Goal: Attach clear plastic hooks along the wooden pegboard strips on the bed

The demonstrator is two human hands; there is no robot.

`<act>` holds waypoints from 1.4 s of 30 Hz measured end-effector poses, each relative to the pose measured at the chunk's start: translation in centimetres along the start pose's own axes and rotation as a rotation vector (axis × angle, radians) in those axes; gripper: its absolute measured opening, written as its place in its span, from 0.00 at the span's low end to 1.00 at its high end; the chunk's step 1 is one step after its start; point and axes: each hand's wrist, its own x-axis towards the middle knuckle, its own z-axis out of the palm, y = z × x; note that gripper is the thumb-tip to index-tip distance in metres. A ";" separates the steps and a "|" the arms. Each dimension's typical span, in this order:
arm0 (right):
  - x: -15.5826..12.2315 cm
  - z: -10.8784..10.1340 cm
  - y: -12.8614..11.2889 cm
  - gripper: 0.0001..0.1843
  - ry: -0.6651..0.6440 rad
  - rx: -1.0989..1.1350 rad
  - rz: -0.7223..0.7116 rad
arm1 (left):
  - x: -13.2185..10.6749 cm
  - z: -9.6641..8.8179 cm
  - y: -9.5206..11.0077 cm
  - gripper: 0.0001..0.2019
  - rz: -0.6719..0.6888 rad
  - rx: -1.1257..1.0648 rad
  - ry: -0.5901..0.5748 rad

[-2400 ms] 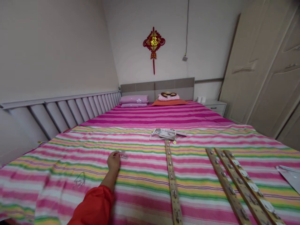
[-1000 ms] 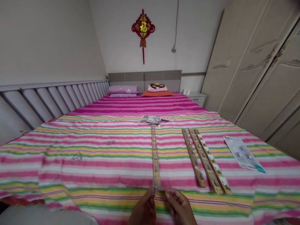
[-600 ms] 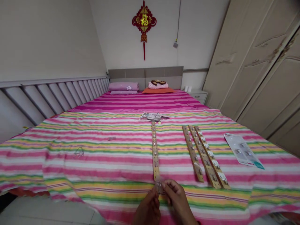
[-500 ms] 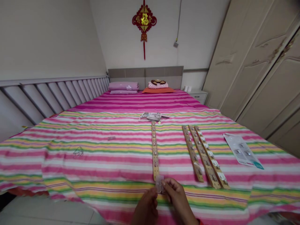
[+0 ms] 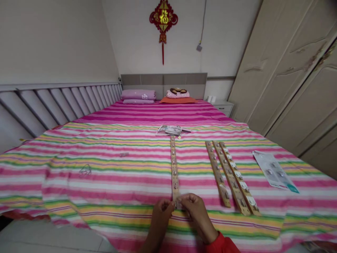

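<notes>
A long wooden strip [image 5: 174, 166] with several small metal fittings lies lengthwise on the striped bedspread [image 5: 105, 175]. My left hand [image 5: 161, 212] and my right hand [image 5: 196, 212] meet at the strip's near end, fingers pinched together on a small clear piece [image 5: 178, 203] held against that end. Three more wooden strips [image 5: 231, 177] lie side by side to the right, apart from my hands.
An opened plastic packet [image 5: 170, 130] lies at the strip's far end. A white blister card [image 5: 275, 171] rests at the right. Two small clear bits [image 5: 85, 171] lie at the left. Pillows [image 5: 138, 95] sit by the headboard; a wardrobe [image 5: 292, 77] stands on the right.
My left hand came back from the small clear bit far left on the bedspread. Both hands now pinch at the strip's near end and have edged forward onto it.
</notes>
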 end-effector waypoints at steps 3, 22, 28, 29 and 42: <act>0.5 0.0 0.0 0.17 0.031 -0.033 -0.017 | 0.5 0.1 -0.1 0.16 -0.007 0.021 -0.016; 2.5 -0.3 1.3 0.21 0.044 -0.133 -0.072 | 2.3 0.2 -0.6 0.20 -0.007 0.184 0.003; 2.1 -0.2 1.5 0.24 0.033 -0.141 -0.100 | 2.2 -0.1 -0.1 0.19 -0.070 0.181 -0.062; 2.0 -0.2 1.5 0.25 0.036 -0.154 -0.103 | 2.2 -0.2 0.2 0.20 -0.086 0.195 -0.084; 1.0 -0.9 3.8 0.28 -0.192 -0.046 0.117 | 4.2 0.7 0.6 0.27 -0.274 0.311 -0.158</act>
